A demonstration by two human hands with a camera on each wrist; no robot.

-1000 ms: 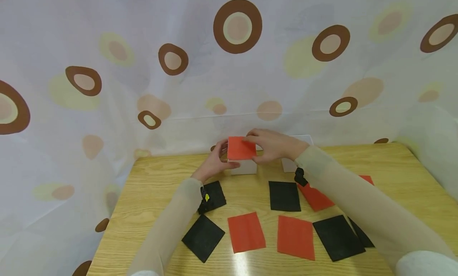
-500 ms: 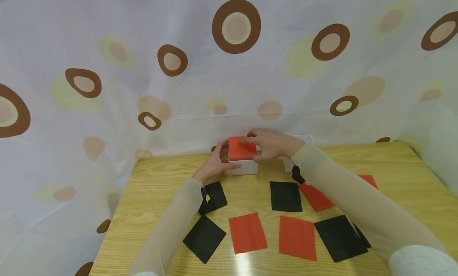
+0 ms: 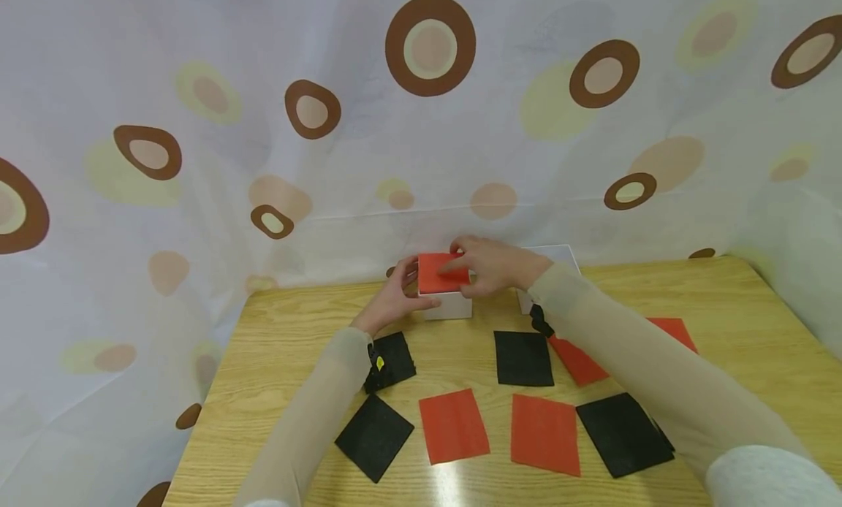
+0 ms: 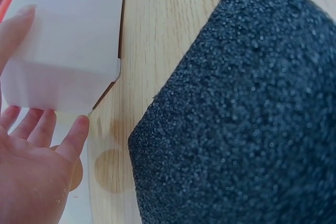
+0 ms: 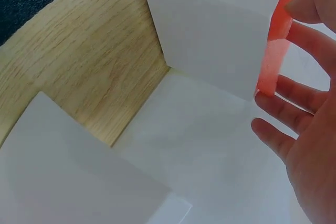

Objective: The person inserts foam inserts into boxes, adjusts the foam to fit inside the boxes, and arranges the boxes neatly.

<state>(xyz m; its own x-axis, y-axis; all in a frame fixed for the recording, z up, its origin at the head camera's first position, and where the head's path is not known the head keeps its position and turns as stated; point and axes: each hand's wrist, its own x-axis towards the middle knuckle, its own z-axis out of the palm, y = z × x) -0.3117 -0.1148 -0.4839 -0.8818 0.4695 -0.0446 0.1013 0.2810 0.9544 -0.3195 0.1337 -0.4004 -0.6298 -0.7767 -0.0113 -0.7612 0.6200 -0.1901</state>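
Observation:
A white box [image 3: 448,305] stands near the back of the table, a red square sheet [image 3: 430,273] across its top. My left hand [image 3: 393,299] holds the box from the left, thumb on its front face and fingers along the side; the left wrist view shows this grip on the white box [image 4: 68,30]. My right hand [image 3: 496,267] presses the red sheet with an outstretched index finger, its thumb at the front right corner. In the right wrist view, the red sheet [image 5: 270,66] rises at the box rim, with the fingertips against it.
A second white box [image 3: 555,254] stands behind the right forearm. Red squares [image 3: 454,427] and black squares [image 3: 524,359] lie spread over the wooden table [image 3: 289,346], some partly under the forearms. A patterned curtain [image 3: 368,164] hangs behind the table.
The red sheet has settled lower onto the box. My right index finger has moved inward and down across the sheet; the left hand keeps its hold.

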